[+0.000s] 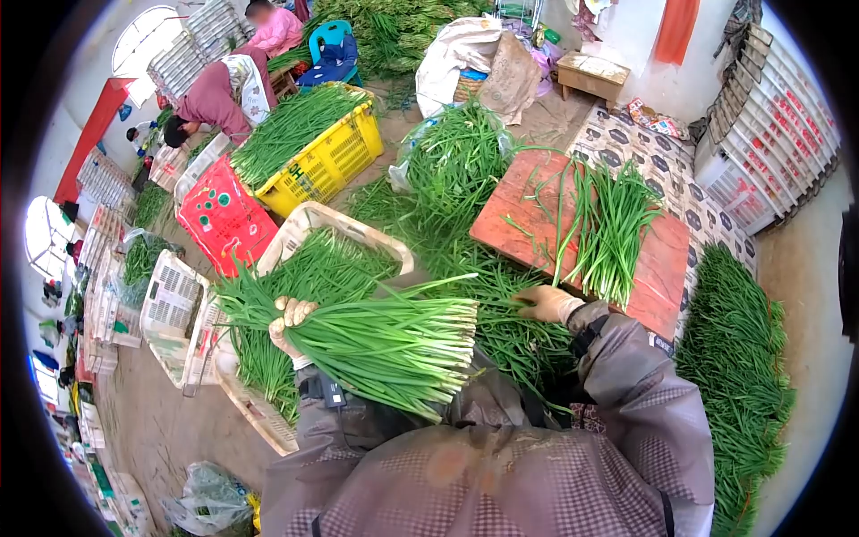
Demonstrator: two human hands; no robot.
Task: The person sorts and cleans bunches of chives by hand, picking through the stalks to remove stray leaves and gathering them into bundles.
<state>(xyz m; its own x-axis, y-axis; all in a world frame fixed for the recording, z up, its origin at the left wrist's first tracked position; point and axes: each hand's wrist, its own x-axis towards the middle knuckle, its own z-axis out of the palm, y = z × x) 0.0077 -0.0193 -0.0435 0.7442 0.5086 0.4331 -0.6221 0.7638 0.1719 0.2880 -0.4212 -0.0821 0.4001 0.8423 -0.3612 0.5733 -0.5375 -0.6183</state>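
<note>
My left hand (pixel 291 324), in a pale soiled glove, is closed around a thick bunch of garlic chives (pixel 394 345). The pale cut ends of the bunch point right and its green leaves trail left over a crate. My right hand (pixel 548 304), also gloved, is beside the red board, over loose greens (pixel 510 336) heaped in front of me. Its fingers are slightly bent and apart, and I see no bunch in them. On the red board (pixel 501 210) lies a smaller bunch of chives (pixel 622 237), with a few stray leaves.
A cream crate (pixel 309 215) of chives stands ahead left, with a filled yellow crate (pixel 335 161) behind it. A bag of greens (pixel 456 152) sits beyond the board. Chives line the floor at right (pixel 729 376). Two people (pixel 215 98) are at the back left.
</note>
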